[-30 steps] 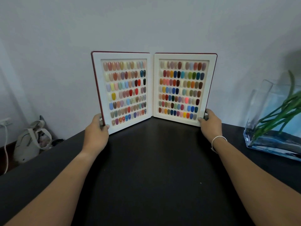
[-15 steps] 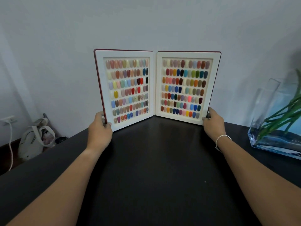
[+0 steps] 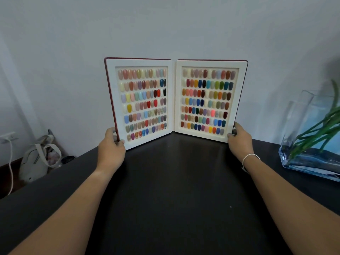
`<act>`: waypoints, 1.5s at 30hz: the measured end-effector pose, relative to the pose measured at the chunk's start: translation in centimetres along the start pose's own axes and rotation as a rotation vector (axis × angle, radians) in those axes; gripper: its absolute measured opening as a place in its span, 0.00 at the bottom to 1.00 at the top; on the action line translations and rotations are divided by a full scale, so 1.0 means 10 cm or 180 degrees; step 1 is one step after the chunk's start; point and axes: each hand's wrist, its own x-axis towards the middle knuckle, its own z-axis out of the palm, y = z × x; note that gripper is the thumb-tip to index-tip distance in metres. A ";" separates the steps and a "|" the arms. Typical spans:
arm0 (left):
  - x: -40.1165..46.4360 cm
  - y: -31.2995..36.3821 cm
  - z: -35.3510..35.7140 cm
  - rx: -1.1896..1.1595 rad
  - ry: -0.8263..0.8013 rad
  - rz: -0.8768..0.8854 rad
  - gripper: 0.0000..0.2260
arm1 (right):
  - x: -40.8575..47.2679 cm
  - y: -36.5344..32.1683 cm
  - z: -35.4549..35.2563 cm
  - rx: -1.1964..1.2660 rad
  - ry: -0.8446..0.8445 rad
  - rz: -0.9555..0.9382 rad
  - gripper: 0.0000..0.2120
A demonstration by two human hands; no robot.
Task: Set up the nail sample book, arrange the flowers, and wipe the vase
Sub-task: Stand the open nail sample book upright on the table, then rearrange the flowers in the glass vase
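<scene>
We see the nail sample book [image 3: 175, 100] standing open and upright at the centre of the frame, its 2 white panels set in a shallow V on the black table [image 3: 174, 190], close to the pale wall [image 3: 165, 24]. Each panel carries 8 rows of coloured nail tips.

Our left hand [image 3: 111, 150] sits at the lower left corner of the book, fingers wrapped around the dark red outer edge with the thumb pressed on the white front. Our right hand [image 3: 240, 141] grips the lower right corner the same way, thumb on the front face and fingers behind the edge; a thin white bracelet [image 3: 250, 158] circles that wrist.

At the right edge of the frame a clear glass vase [image 3: 301, 144] stands on the table, well apart from the book, with water in its base and green flower stems [image 3: 320, 131] leaning out to the right.

In the lower left of the frame, beyond the table, a pale bag [image 3: 36, 161] rests on the floor, near a wall socket [image 3: 9, 137] with a white cable [image 3: 10, 162] hanging from it.
</scene>
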 end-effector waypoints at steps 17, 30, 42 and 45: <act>-0.13 0.04 -0.10 -0.0251 0.0008 0.0051 0.21 | -0.36 -0.07 -0.17 0.0220 0.0351 -0.0251 0.28; -0.83 0.28 -0.30 -0.0366 -0.0158 0.0031 0.24 | -1.31 -0.07 -0.77 0.0181 0.0294 -0.0214 0.27; -1.71 0.65 -0.24 -0.0471 -0.0798 0.0258 0.22 | -2.05 0.06 -1.57 0.0203 0.0539 -0.0015 0.24; -1.88 0.77 -0.21 -0.0562 -0.0981 0.0331 0.21 | -2.18 0.11 -1.77 0.0232 0.0636 0.0108 0.24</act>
